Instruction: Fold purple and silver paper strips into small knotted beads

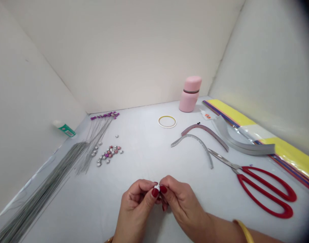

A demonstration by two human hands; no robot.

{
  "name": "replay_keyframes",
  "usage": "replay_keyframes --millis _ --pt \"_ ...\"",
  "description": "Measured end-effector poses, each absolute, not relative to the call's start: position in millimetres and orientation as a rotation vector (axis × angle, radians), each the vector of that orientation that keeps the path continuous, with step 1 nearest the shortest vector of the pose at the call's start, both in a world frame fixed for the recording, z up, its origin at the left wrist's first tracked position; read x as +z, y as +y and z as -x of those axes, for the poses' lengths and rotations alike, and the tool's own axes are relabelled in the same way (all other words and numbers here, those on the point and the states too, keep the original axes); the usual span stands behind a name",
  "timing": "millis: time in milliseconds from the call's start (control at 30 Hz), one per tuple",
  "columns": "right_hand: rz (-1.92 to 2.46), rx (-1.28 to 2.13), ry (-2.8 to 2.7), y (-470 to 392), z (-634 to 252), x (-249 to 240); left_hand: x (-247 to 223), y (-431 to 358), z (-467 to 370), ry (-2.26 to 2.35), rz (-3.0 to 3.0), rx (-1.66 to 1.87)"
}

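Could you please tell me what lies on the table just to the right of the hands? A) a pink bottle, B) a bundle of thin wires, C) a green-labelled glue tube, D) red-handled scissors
D: the red-handled scissors lie on the table right of both hands, blades pointing up-left.

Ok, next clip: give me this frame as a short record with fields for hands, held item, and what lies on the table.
left hand: fingertips pinching a tiny white piece, together with the right
right hand: pinching the same piece from the other side
held item: tiny white piece, too small to identify
near left: small folded stars, wire bundle, wires with purple tips, glue bottle
near right: red scissors, curved paper strips, coloured paper sheets
far: pink bottle, tape ring
surface: white table
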State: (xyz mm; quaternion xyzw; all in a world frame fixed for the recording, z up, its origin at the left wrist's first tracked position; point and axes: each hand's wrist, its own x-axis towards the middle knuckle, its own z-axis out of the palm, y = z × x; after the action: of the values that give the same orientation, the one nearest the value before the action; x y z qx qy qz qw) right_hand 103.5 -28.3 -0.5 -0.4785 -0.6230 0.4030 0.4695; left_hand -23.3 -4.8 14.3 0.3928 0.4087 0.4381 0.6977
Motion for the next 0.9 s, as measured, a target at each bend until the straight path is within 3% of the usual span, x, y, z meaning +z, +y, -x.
replay_keyframes --millis 500,767,900 --pt "1.248 0.573 -1.783 -27.1 -101.0 0.1 5.8 -10.7 25.7 1.002 -1.094 1.167" --pt "1.271 1.046 -1.427 -26.6 -103.0 5.6 14.7 -5.0 21.4 1.049 -1.093 1.076" --pt "1.195 1.112 -1.408 -26.9 -104.7 7.6 12.6 -3.4 22.0 0.990 -1.132 1.056"
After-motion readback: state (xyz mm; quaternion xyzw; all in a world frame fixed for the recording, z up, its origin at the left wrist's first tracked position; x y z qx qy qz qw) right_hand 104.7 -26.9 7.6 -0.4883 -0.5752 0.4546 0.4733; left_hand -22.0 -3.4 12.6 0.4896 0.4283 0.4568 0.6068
